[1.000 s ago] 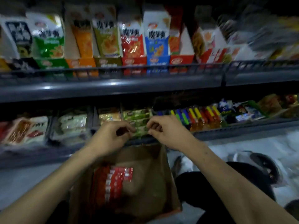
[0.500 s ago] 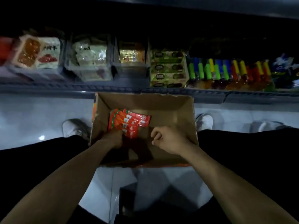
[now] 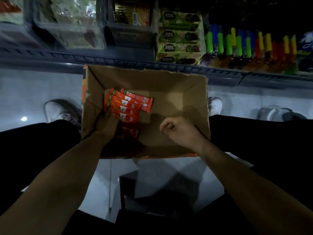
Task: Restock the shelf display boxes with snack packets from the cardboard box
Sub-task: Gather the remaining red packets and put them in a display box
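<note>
An open brown cardboard box [image 3: 169, 80] stands on the floor between my knees, below the bottom shelf. In its left half lies a stack of several red-orange snack packets [image 3: 126, 106]. My left hand [image 3: 105, 126] is down in the box, its fingers curled round the near end of that stack. My right hand [image 3: 177, 129] hovers over the bare right half of the box floor, fingers curled, holding nothing. On the shelf straight beyond the box stands a green display box [image 3: 179, 41] stacked with packets.
The grey bottom shelf edge [image 3: 50, 56] runs across just behind the box. On it stand clear bins [image 3: 71, 31] of packets to the left and rows of coloured bottles [image 3: 250, 46] to the right. My shoes [image 3: 57, 111] and dark trouser legs flank the box on a pale tiled floor.
Both hands came down from the green display box on the shelf into the cardboard box. My view dropped with them. The left hand closed round the red packets.
</note>
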The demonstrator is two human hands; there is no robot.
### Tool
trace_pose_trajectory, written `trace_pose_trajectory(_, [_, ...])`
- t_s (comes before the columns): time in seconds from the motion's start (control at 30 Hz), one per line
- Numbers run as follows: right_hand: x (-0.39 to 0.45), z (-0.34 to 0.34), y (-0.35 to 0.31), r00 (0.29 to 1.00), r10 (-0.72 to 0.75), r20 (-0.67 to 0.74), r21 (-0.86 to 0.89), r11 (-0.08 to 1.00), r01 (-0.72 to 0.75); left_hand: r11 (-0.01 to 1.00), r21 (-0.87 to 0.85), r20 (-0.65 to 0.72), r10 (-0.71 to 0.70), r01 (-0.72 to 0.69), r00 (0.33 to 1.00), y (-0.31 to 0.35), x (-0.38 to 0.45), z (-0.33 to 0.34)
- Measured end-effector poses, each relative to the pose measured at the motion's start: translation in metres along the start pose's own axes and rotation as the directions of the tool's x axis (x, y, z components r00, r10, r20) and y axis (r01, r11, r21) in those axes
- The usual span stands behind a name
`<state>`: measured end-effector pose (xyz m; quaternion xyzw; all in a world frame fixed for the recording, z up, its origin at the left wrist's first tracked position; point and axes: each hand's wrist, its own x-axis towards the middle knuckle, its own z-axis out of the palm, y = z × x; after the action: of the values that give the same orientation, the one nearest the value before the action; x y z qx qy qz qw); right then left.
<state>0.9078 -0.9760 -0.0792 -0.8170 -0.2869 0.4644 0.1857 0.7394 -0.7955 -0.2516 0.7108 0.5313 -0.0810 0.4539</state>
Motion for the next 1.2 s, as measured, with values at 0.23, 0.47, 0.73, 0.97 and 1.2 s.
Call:
trace_pose_trajectory(0.23, [0.005,0.009,-0.004,0.999,0.049,-0.02,0.034,0.998,-0.049,0.996,0.087,0.033,0.022,-0.025,0.999,-0.009,-0.012,0.002])
trace_pose_trajectory(0.47, [0.012,0.008,0.0,0.996,0.086,0.001,-0.05,0.995,-0.086,0.96,0.257,0.274,0.034,-0.107,0.961,0.003,-0.009,-0.015])
trace_pose_trajectory(0.73, [0.033,0.011,0.004,0.979,0.196,-0.057,0.226,0.958,-0.179,0.988,-0.107,0.576,0.154,-0.112,0.803,0.082,-0.021,-0.018])
trace_pose_trajectory(0.97, [0.028,0.004,0.005,0.957,0.174,-0.231,0.06,0.985,-0.165,0.961,0.126,0.324,0.196,-0.248,0.925,0.057,0.004,-0.006])
trace_pose_trajectory(1.2, [0.02,0.003,0.02,0.95,0.193,-0.243,0.075,0.981,-0.18,0.522,0.775,0.221,0.306,-0.357,0.926,0.011,0.026,-0.011])
